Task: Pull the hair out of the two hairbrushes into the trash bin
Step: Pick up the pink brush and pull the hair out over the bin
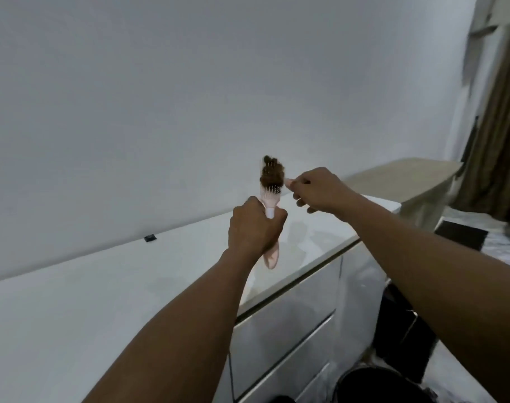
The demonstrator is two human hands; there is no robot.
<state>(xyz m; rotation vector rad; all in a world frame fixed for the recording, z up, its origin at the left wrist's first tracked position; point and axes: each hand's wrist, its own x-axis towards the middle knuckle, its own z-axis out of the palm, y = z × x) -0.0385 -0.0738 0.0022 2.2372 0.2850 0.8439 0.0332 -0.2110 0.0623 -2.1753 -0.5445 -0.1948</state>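
Only one hairbrush (269, 199) is clearly in sight, a pale pink one held upright above the white dresser top (102, 286). The left hand (255, 228) is clenched around its handle, so the middle of the handle is hidden inside the fist; the rounded end of the handle sticks out below the hand. A brown clump of hair (271, 171) covers the upper part of the bristles, and only a few bare bristles show just under it.

The right hand (316, 190) is just to the right of the brush head, fingers curled in. A small pale pink tip pokes out of the fist toward the hair; whether that is the second hairbrush or something else is too small to tell, so what this hand grasps cannot be made out. Whether it touches the hair is also unclear.

The trash bin (373, 385) is at the near right on the floor, dark and round, cut off by the bottom edge so only part of its rim and inside shows. It sits well below and to the right of the brush.

One small black object (150, 237) lies on the dresser top near the wall, far left; its kind is not clear. Three drawer fronts (288, 303) show below the top. The far right is blurred, with a brown curtain (498, 141).
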